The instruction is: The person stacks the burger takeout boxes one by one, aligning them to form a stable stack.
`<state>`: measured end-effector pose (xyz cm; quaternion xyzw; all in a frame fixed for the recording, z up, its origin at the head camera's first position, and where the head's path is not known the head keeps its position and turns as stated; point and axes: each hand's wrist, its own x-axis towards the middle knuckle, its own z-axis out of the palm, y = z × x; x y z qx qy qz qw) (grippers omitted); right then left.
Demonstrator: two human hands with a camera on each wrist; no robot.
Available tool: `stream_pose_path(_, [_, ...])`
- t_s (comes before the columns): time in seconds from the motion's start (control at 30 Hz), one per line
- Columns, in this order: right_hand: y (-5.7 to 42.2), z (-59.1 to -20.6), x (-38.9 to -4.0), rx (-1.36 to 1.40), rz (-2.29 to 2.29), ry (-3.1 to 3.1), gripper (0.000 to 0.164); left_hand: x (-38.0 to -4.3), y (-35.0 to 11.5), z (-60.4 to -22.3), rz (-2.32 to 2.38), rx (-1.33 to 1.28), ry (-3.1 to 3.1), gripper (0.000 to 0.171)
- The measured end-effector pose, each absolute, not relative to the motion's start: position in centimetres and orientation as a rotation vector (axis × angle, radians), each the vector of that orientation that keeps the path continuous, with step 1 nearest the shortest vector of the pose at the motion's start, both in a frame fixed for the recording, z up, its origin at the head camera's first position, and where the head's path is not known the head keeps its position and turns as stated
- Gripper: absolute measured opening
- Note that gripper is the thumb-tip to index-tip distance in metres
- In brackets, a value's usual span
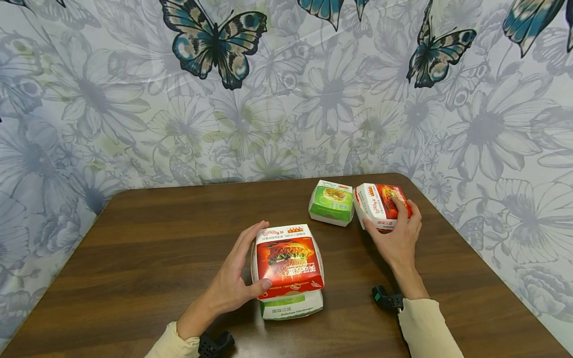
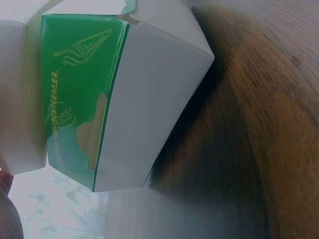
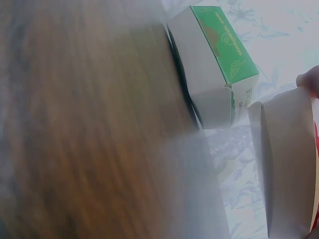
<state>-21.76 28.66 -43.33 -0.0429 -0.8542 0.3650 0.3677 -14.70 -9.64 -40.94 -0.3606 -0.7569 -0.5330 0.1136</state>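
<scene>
A red-topped burger box [image 1: 291, 263] rests on a green burger box [image 1: 293, 307] near the table's front middle. My left hand [image 1: 230, 283] grips the red one, thumb at its near left corner and fingers along its left side. In the left wrist view, the lower box shows its green face [image 2: 79, 124] beside the upper box's white side [image 2: 15, 99]. Farther back on the right, my right hand [image 1: 398, 236] holds a second red burger box [image 1: 372, 199] between thumb and fingers, tilted, beside another green burger box [image 1: 331, 201]. The right wrist view shows this held box [image 3: 289, 164] raised above the tabletop.
The boxes are on a dark brown wooden table [image 1: 156, 248] with angled far corners. Behind it hangs a pale floral cloth [image 1: 331, 94] with butterflies. Black devices sit on the left wrist [image 1: 216, 344] and right wrist [image 1: 387, 298].
</scene>
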Motion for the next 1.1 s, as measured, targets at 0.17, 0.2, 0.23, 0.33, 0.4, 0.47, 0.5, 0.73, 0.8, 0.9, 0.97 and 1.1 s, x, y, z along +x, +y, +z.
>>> stream_pose_path(0.17, [28.5,-43.2,-21.7,-0.093,0.940,-2.187,0.083,-14.7,-9.6,-40.9,-1.564,-1.055,-2.227,0.097])
stream_pose_path(0.2, [28.5,-43.2,-21.7,-0.090,0.941,-2.187,0.083,-14.7,-9.6,-40.9,-1.564,-1.055,-2.227,0.097])
stream_pose_path(0.23, [28.5,-43.2,-21.7,-0.086,0.940,-2.186,0.083,-14.7,-9.6,-40.9,-1.560,-1.053,-2.228,0.096])
stream_pose_path(0.33, [28.5,-43.1,-21.6,-0.079,0.939,-2.183,0.083,-14.7,-9.7,-40.9,-1.554,-1.051,-2.229,0.096])
stream_pose_path(0.4, [28.4,-43.0,-21.6,-0.074,0.938,-2.180,0.082,-14.7,-9.7,-41.0,-1.550,-1.051,-2.227,0.096])
stream_pose_path(0.47, [28.4,-43.0,-21.6,-0.073,0.938,-2.178,0.082,-14.7,-9.7,-41.0,-1.552,-1.052,-2.224,0.096])
stream_pose_path(0.5, [28.3,-42.9,-21.6,-0.071,0.940,-2.177,0.082,-14.7,-9.7,-41.0,-1.552,-1.054,-2.221,0.096])
stream_pose_path(0.73, [28.1,-42.6,-21.5,-0.053,0.946,-2.177,0.082,-14.7,-9.7,-41.1,-1.554,-1.059,-2.209,0.095])
stream_pose_path(0.8, [28.1,-42.6,-21.5,-0.046,0.943,-2.174,0.082,-14.7,-9.7,-41.0,-1.555,-1.055,-2.216,0.095])
stream_pose_path(0.9, [28.1,-42.6,-21.5,-0.037,0.939,-2.174,0.082,-14.7,-9.7,-41.0,-1.559,-1.050,-2.227,0.096])
stream_pose_path(0.97, [28.0,-42.5,-21.4,-0.032,0.940,-2.171,0.081,-14.7,-9.7,-40.9,-1.560,-1.049,-2.230,0.096])
stream_pose_path(1.1, [27.8,-42.2,-21.3,-0.017,0.943,-2.160,0.080,-14.6,-9.7,-40.9,-1.560,-1.050,-2.230,0.095])
